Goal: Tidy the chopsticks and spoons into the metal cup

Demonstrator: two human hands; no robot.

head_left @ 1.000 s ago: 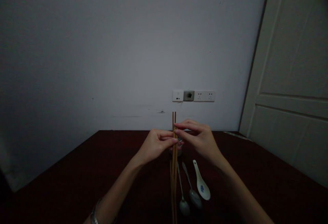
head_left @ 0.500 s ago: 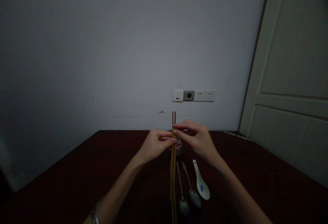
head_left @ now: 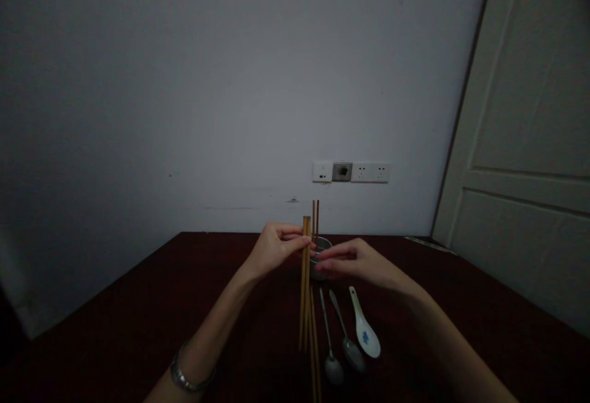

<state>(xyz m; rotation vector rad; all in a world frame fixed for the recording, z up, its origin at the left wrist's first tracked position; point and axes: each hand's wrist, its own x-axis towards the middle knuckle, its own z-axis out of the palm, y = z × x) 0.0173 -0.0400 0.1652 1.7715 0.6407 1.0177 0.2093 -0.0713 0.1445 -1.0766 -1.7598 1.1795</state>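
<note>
My left hand (head_left: 277, 248) pinches a pair of light wooden chopsticks (head_left: 305, 280) near their upper ends, holding them nearly upright with the lower ends angled toward me. Just behind stands a small metal cup (head_left: 324, 242), partly hidden by my fingers. Two thin brown chopstick tips (head_left: 316, 215) rise from the cup. My right hand (head_left: 362, 262) is at the front right of the cup, its thumb and fingers slightly apart with nothing visible between them; whether they touch the cup is unclear. More chopsticks (head_left: 315, 354) lie on the table below.
To the right of the lying chopsticks are two metal spoons (head_left: 334, 369) (head_left: 353, 354) and a white soup spoon with a blue mark (head_left: 367, 338). The dark red table (head_left: 184, 280) meets a wall with sockets (head_left: 370, 172). A pale door (head_left: 530, 145) stands at right.
My right hand has come off the chopsticks and dropped toward the cup. The pair in my left hand has shifted left and slightly up, showing more of the cup.
</note>
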